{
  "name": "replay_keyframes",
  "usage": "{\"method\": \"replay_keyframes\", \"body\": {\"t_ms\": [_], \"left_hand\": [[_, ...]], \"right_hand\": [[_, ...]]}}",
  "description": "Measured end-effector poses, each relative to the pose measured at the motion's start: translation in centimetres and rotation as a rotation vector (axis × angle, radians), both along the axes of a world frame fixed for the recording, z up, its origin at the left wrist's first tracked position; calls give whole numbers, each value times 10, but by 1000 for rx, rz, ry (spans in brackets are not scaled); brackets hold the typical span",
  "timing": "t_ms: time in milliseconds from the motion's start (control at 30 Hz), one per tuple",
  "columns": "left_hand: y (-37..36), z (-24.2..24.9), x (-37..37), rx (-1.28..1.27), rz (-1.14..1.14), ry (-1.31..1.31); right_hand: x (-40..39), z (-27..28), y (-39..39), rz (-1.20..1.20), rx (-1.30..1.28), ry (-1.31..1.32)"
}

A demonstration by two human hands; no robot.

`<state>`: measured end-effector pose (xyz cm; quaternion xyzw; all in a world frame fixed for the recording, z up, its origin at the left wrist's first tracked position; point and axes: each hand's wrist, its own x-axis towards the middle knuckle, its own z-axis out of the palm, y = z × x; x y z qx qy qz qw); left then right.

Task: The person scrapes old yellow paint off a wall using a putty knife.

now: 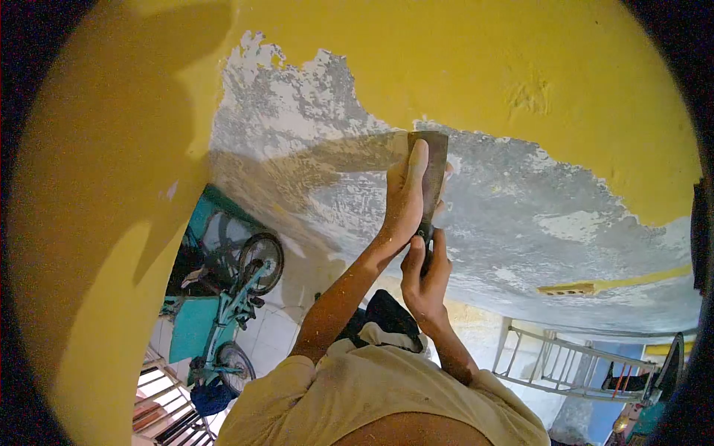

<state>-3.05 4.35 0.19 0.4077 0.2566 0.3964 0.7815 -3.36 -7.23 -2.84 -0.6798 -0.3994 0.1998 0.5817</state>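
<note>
A scraper with a wide dark metal blade (436, 165) meets the wall where yellow paint (476, 67) borders bare grey and white plaster (513, 201). My left hand (405, 197) is closed round the blade, its thumb lying along the flat face and fingertips showing past the far edge. Lower down, my right hand (428, 279) grips the dark handle. The blade's top edge sits at the ragged paint border. Shadows of the arms fall across the plaster.
A bicycle (227, 316) stands at the lower left beside a slatted rack (167, 401). A metal ladder (554, 364) is at the lower right. A yellow strip (632, 280) crosses the plaster at the right, and a dark object (700, 238) is at the right edge.
</note>
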Motion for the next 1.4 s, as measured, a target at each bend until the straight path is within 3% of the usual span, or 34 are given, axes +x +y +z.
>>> {"method": "replay_keyframes", "body": {"t_ms": [67, 133, 233, 433, 667, 767, 867, 933, 1000, 1067, 1100, 1133, 1200, 1233, 1333, 1400], "left_hand": [[2, 7, -3, 32, 36, -28], [2, 9, -4, 6, -4, -68], [-5, 7, 0, -55, 52, 4], [4, 7, 2, 21, 103, -49], [8, 10, -4, 2, 41, -30], [-7, 2, 2, -9, 124, 40], [12, 13, -3, 40, 117, 16], [18, 33, -7, -26, 208, 16], [18, 28, -10, 36, 104, 49], [3, 4, 5, 83, 168, 86], [12, -41, 32, 255, 422, 61], [13, -24, 25, 255, 427, 57], [5, 21, -4, 9, 121, 60], [9, 18, -6, 21, 81, 9], [1, 23, -3, -1, 211, 66], [4, 13, -3, 31, 131, 65]], "right_hand": [[-6, 2, 5, -65, 45, -185], [-12, 7, 5, -89, 15, -61], [0, -2, 0, -90, 26, -213], [2, 1, 10, -98, 50, -257], [-6, 6, 8, -90, 18, -212], [-1, 6, -4, -107, -12, -158], [-5, 16, 13, -112, 128, -282], [-3, 32, 16, -58, 65, -203], [-2, 36, 12, -11, 9, -268], [2, 19, -2, -42, -41, -293], [6, 13, -4, -39, -52, -245], [7, 10, -5, -42, -70, -187], [-1, 17, 1, -66, -66, -185], [-5, 15, 4, -64, -66, -173], [-5, 14, 4, -65, -69, -171], [-2, 2, 3, -106, 31, -207]]}}
